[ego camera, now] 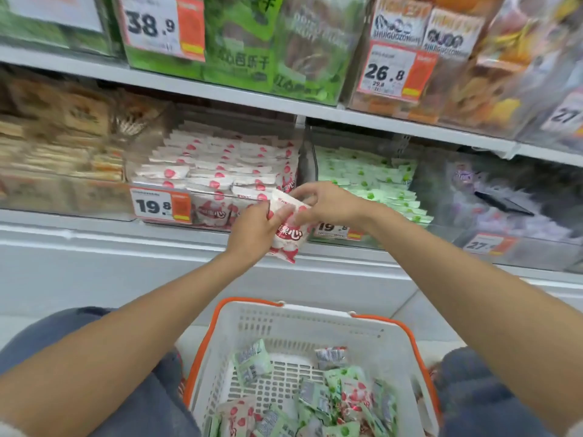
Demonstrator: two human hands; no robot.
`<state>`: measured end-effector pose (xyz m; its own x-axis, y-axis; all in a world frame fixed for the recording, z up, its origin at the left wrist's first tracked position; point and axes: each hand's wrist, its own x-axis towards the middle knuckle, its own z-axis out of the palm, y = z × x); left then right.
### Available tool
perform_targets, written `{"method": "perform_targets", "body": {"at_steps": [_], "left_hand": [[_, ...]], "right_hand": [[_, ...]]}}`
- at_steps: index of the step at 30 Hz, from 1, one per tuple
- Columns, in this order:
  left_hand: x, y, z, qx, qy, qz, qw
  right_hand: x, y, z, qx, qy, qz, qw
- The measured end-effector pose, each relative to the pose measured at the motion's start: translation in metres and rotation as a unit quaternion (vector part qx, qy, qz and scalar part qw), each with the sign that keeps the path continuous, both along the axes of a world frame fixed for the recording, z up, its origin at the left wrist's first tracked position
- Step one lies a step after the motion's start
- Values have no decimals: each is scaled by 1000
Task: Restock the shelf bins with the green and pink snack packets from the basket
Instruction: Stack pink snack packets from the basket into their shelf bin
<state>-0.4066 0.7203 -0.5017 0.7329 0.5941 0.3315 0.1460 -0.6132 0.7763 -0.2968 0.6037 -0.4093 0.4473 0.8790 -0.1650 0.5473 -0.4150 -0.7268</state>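
Nearest the camera, two knees in blue jeans flank a white plastic basket with orange handles that stands on the floor. Its far half shows bare slatted floor. Its near half holds a loose heap of green packets and pink packets lying at all angles. Both bare forearms reach away over the basket to the front of the lower shelf. There the left hand has its fingers curled round a held pink packet from the left side. The right hand pinches the top edge of that packet between thumb and fingertips. Whether this is one packet or a few stacked cannot be told. It hangs upright just in front of the clear pink bin, which is filled with flat rows of matching packets and carries a 19.8 price tag. Just right of it stands the green bin with its own rows of green packets, partly hidden by the right wrist. A bin of brown packs sits far left and a bin of purple packs far right. On the shelf above, further off, are large green bags and orange fruit bags.
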Motion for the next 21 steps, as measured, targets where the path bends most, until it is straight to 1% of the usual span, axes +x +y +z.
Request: {"method": "perform_targets", "body": {"at_steps": [2, 4, 6, 8, 9, 11, 12, 14, 17, 19, 21], "left_hand": [[3, 5, 11, 47, 16, 17, 999], [7, 10, 22, 61, 2, 16, 998], [12, 20, 35, 22, -55, 3, 998], [19, 37, 47, -37, -109, 10, 993], [22, 50, 50, -32, -107, 25, 993], [30, 78, 49, 41, -35, 51, 997], [33, 90, 47, 81, 13, 51, 995], [37, 109, 37, 139, 95, 31, 985], [41, 119, 26, 224, 186, 16, 957], [43, 120, 25, 250, 208, 21, 945], [43, 119, 24, 261, 201, 20, 944]], "right_hand": [[1, 5, 12, -38, -21, 31, 999], [5, 11, 21, -38, -25, 33, 998], [12, 19, 31, -1, -53, 13, 999], [23, 29, 39, 43, -120, -3, 992], [30, 34, 42, 58, -164, -8, 985], [43, 45, 44, 68, -257, -5, 964], [50, 50, 45, 69, -300, 0, 952], [62, 60, 44, 62, -355, 13, 933], [77, 79, 38, -17, -408, 54, 911], [84, 90, 34, -71, -437, 74, 894], [88, 98, 33, -104, -453, 84, 882]]}}
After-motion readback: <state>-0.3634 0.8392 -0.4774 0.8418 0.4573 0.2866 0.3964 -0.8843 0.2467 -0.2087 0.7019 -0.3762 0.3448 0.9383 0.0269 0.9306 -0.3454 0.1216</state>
